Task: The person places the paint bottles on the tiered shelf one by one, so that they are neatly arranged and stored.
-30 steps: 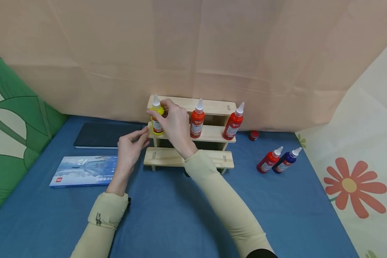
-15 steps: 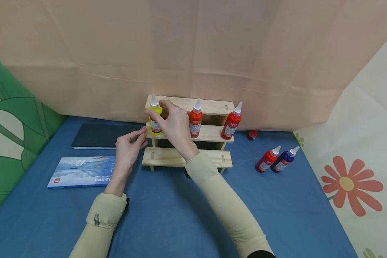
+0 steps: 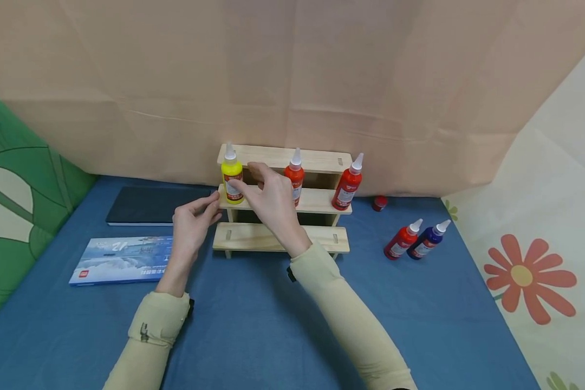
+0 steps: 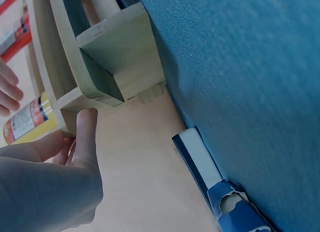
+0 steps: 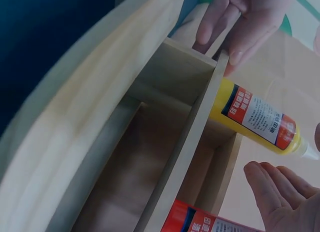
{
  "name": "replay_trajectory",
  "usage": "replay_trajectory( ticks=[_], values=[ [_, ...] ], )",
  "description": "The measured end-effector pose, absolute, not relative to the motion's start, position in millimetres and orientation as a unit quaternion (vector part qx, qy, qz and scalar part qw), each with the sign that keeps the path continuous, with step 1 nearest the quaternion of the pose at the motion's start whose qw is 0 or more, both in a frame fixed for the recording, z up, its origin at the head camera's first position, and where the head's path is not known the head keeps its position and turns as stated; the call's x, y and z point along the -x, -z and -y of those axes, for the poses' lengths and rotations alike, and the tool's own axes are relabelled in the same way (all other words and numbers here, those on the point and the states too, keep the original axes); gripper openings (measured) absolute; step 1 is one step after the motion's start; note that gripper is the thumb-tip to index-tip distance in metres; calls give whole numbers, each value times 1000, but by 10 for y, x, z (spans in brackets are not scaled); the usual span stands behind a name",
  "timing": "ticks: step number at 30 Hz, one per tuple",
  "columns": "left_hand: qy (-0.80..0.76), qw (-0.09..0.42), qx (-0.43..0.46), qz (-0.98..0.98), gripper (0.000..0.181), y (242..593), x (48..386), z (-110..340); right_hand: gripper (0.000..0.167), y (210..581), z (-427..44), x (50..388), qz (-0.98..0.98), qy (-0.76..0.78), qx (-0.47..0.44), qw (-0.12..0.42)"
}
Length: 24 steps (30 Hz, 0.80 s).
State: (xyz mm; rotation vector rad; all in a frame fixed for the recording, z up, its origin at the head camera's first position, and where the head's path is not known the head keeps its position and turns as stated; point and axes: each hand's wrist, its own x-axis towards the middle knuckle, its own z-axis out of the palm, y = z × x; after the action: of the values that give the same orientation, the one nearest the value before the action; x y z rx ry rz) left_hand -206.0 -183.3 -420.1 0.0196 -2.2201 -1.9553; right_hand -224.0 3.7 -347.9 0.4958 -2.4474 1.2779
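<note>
On the left end of the middle tier of a wooden three-tier rack [image 3: 283,238] stands a yellow bottle [image 3: 232,172] with a white nozzle. The right hand [image 3: 275,208] is just right of it, fingers spread and holding nothing; the right wrist view shows a gap between its fingers and the yellow bottle [image 5: 255,117]. The left hand [image 3: 191,230] touches the left end of the middle tier with its fingertips, as the left wrist view also shows at the rack's corner [image 4: 72,100]. A red bottle [image 3: 294,174], partly behind the right hand, and another red bottle [image 3: 348,187] stand on the same tier.
Right of the rack, a red cap [image 3: 379,203], a red bottle [image 3: 403,240] and a dark blue bottle [image 3: 428,240] are on the blue cloth [image 3: 253,325]. A black book [image 3: 151,205] and a blue-and-white box [image 3: 122,260] lie at the left.
The right hand has released the yellow bottle and moved slightly right and down from it. The left hand has stayed at the rack's end. The head view has shifted slightly.
</note>
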Motion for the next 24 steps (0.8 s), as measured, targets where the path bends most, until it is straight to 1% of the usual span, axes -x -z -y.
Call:
replay_trajectory(
  ticks=[9, 18, 24],
  values=[
    [662, 88, -8, 745, 34, 4212, 2065, 1825, 58, 3544, -167, 2072, 849, -469, -179, 164],
    [660, 87, -14, 746, 34, 4205, 2072, 1823, 54, 3572, -333, 1898, 840, -473, -195, 179],
    [656, 83, -24, 750, 34, 4191, 2066, 1817, 54, 3598, -473, 1760, 845, -469, -186, 174]
  ],
)
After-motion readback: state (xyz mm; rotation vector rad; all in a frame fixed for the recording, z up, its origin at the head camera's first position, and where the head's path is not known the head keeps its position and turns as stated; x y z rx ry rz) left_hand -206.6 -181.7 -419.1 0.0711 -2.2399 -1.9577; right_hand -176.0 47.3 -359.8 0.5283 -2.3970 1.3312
